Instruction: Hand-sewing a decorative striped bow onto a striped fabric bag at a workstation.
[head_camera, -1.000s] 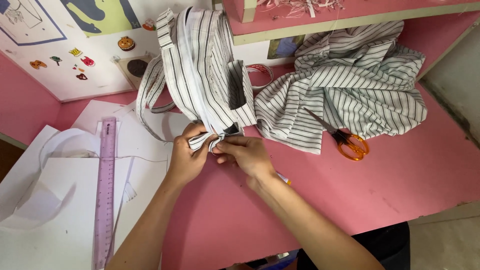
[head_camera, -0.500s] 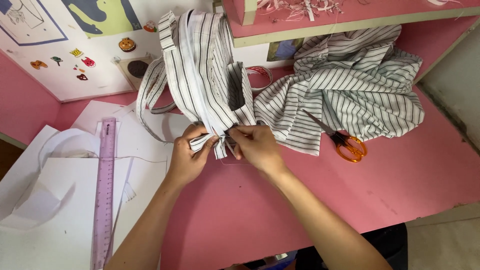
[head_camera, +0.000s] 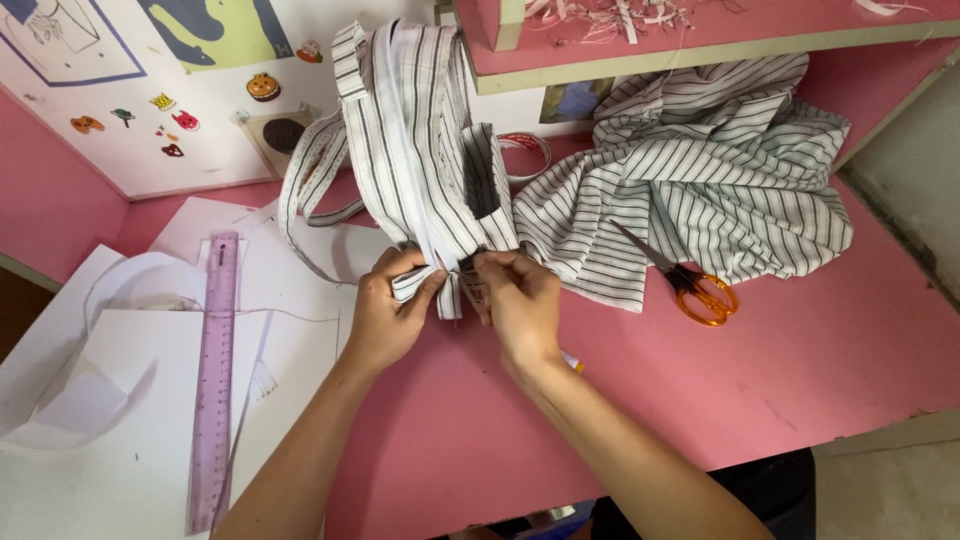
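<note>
Both hands, left (head_camera: 392, 312) and right (head_camera: 520, 300), pinch the lower edge of the striped cloth bag (head_camera: 420, 170), which looks soft, light, floppy, best gripped at its seams.

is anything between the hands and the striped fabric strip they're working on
Nothing visible: the left hand and right hand both already pinch the striped fabric strip directly. The scissors lie off to the right.
</note>
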